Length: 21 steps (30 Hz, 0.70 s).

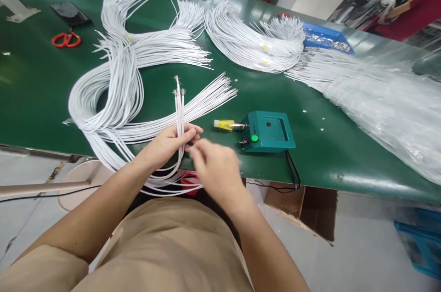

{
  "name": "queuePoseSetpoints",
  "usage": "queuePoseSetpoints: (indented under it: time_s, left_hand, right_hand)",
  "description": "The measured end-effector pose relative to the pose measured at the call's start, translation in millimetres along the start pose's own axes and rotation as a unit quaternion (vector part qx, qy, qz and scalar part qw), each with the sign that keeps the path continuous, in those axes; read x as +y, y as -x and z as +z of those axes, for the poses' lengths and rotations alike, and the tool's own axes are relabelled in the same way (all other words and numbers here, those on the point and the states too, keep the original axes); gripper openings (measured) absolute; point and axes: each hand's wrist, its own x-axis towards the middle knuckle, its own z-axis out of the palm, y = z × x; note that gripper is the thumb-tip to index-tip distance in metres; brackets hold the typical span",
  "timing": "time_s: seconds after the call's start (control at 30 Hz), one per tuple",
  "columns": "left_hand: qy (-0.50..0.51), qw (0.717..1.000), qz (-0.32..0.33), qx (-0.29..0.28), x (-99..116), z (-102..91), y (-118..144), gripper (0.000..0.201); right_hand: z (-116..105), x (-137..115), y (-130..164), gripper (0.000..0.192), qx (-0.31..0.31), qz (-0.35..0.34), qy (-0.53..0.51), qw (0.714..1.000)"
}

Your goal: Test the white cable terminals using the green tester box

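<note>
A few white cables (179,115) with frayed, stripped ends pointing up are gripped between the thumb and fingers of my left hand (172,141). Close beside it, my right hand (216,163) is curled, its fingertips blurred near the lower part of these cables. Whether it pinches a cable I cannot make out. Behind my left hand a fan of white cables (210,98) lies on the green table, running from a large coiled bundle (126,85). To the right of my hands stands a small teal machine (267,131) with a green button and a yellow-sleeved metal shaft.
Orange-handled scissors (66,39) and a dark phone-like slab (71,14) lie at the far left. More cable bundles (250,42) rest at the back, beside a blue tray (322,37). Plastic-wrapped cables (382,92) cover the right. A cardboard box (310,211) stands below the table edge.
</note>
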Motion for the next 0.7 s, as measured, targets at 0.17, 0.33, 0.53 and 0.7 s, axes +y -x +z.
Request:
queuePoseSetpoints:
  time_s: [0.17,0.33,0.53,0.7]
  left_hand:
    - [-0.064,0.996,0.014,-0.061,1.2,7.9,15.2,0.029]
    - [-0.07,0.994,0.008,-0.087,-2.5,11.0,27.0,0.033]
    - [0.053,0.998,0.003,-0.022,-14.0,5.0,30.3,0.036]
    - [0.092,0.993,0.047,0.064,-6.8,10.9,27.2,0.032]
  right_hand:
    - [-16.9,8.5,-30.1,0.016,0.11,0.028,-0.24,0.964]
    - [-7.4,8.8,-35.7,0.017,0.108,0.046,-0.351,0.929]
    - [-1.2,4.8,-28.0,0.018,0.168,0.08,-0.347,0.919]
    - [3.8,1.5,-22.6,0.016,0.176,0.082,-0.355,0.914]
